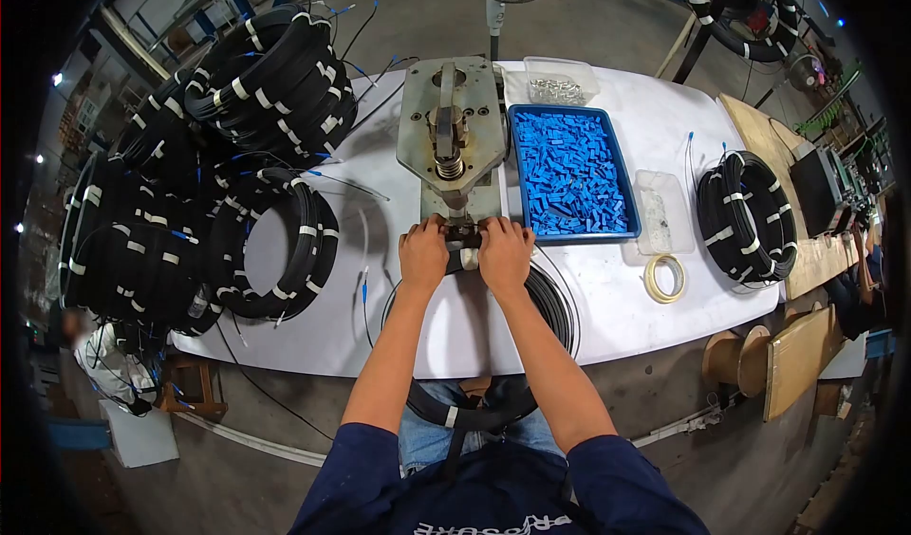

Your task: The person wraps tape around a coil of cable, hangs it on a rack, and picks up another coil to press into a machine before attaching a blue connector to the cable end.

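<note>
Both my hands are at the foot of a metal bench press (454, 122), one on each side below its ram. My left hand (423, 253) is closed, its fingertips curled at the dark lower part of the press. My right hand (506, 252) mirrors it with fingers bent inward. A small dark piece shows between the fingertips, too covered to name. A coil of black cable (550, 303) bound with white tape lies under my forearms and hangs over the table edge onto my lap. To the right of the press stands a blue tray (630, 235) of small blue connector parts.
Black cable coils (275, 89) are piled on the left, with a single coil (318, 250) nearer. Another coil (750, 217), a tape roll (664, 279) and two clear plastic boxes (664, 212) (560, 68) are right and behind. A person's arm (865, 260) shows far right.
</note>
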A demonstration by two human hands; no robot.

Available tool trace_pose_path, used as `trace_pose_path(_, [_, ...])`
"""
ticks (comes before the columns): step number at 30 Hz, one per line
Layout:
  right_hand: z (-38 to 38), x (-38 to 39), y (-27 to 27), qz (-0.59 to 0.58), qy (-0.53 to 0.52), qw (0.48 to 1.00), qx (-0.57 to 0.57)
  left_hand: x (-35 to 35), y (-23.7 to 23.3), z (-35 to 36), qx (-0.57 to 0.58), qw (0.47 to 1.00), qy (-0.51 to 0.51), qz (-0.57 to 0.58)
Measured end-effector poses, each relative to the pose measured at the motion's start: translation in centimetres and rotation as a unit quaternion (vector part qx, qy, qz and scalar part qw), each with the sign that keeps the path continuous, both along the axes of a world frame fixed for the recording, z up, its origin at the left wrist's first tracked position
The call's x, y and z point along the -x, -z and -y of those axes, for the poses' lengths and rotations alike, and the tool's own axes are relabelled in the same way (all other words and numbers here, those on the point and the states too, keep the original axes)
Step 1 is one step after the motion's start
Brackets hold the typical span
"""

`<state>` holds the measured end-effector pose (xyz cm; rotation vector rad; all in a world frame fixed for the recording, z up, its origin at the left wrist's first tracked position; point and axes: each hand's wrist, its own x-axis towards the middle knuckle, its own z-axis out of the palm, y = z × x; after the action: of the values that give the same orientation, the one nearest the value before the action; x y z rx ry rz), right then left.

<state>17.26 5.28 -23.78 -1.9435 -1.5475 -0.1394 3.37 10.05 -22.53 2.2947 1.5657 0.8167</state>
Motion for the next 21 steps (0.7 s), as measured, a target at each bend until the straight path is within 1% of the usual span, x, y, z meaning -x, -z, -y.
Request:
trace_pose_path(3, [0.01, 0.00, 0.00, 0.000, -0.003, 1.000, 0.005, 0.05, 0.02, 0.02, -0.026, 1.000, 0.000, -0.005])
trace_pose_path(9, [0.11, 0.04, -0.37, -0.002, -0.001, 1.000, 0.010, 0.04, 0.01, 0.10, -0.029, 1.000, -0.004, -0.010])
trace_pose_path(11, [0.10, 0.05, -0.62, -0.022, -0.004, 0.999, 0.040, 0.08, 0.10, 0.03, -0.028, 1.000, -0.004, -0.011])
trace_pose_path(21, [0.01, 0.10, -0.23, -0.018, 0.001, 0.999, 0.026, 0.04, -0.15, 0.13, -0.024, 1.000, -0.004, -0.007])
